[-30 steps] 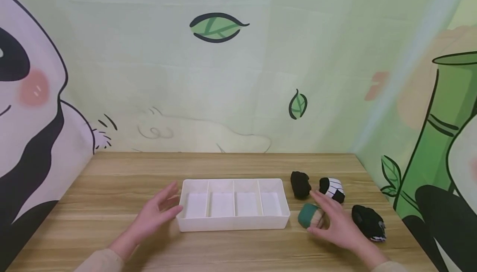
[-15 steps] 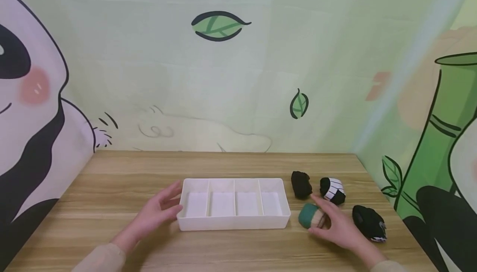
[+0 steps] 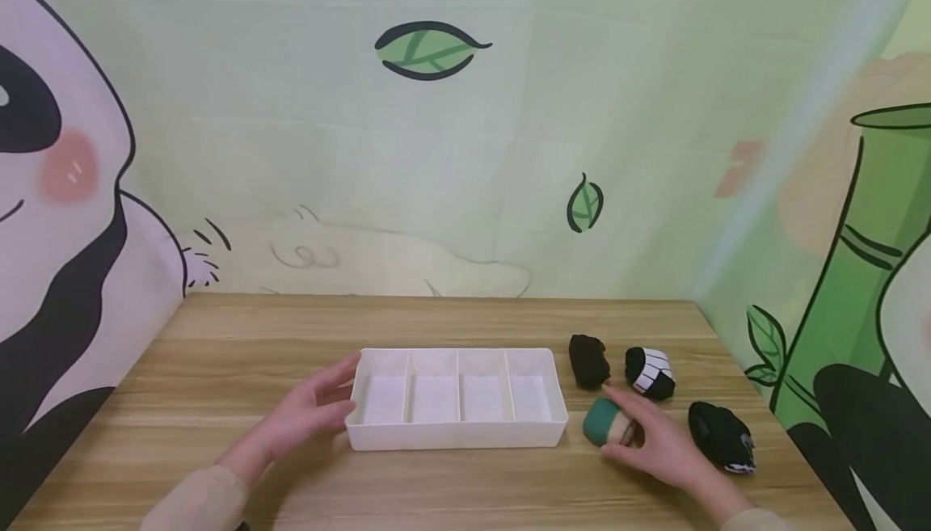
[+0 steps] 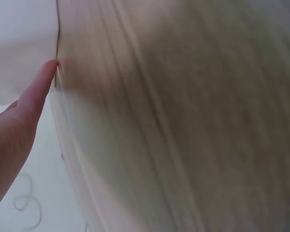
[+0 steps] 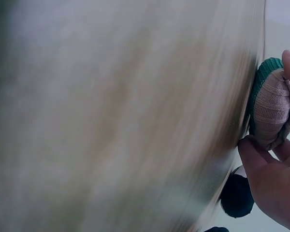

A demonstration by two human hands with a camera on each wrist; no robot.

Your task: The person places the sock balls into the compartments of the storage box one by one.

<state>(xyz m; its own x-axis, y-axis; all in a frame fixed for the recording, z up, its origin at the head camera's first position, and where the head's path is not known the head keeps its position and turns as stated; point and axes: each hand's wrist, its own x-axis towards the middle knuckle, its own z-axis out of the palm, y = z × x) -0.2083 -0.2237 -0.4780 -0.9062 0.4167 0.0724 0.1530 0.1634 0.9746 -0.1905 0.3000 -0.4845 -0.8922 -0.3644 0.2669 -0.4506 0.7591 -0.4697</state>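
A white four-part box [image 3: 458,436] stands mid-table. My left hand [image 3: 309,408] rests against its left end, fingers fairly straight, thumb near the front corner and fingertips by the back one. In the left wrist view a fingertip meets the lower edge of the box [image 4: 21,34]. On the right, my right hand [image 3: 655,442] holds a rolled sock [image 3: 602,422], green and beige, between thumb and fingers. The right wrist view shows the ribbed beige side of this sock [image 5: 273,104], with digits at both ends of it. The palm side is partly hidden.
Behind the right hand lie a plain black rolled sock [image 3: 587,361] and a black-and-white lined one [image 3: 650,372]. Another black rolled sock [image 3: 720,436] sits right of that hand. A printed cloth backdrop [image 3: 465,151] rises behind the wooden table [image 3: 436,321].
My left hand has edged in against the end of the box. The right fingers have settled slightly closer round the green and beige sock. The other socks stay put.
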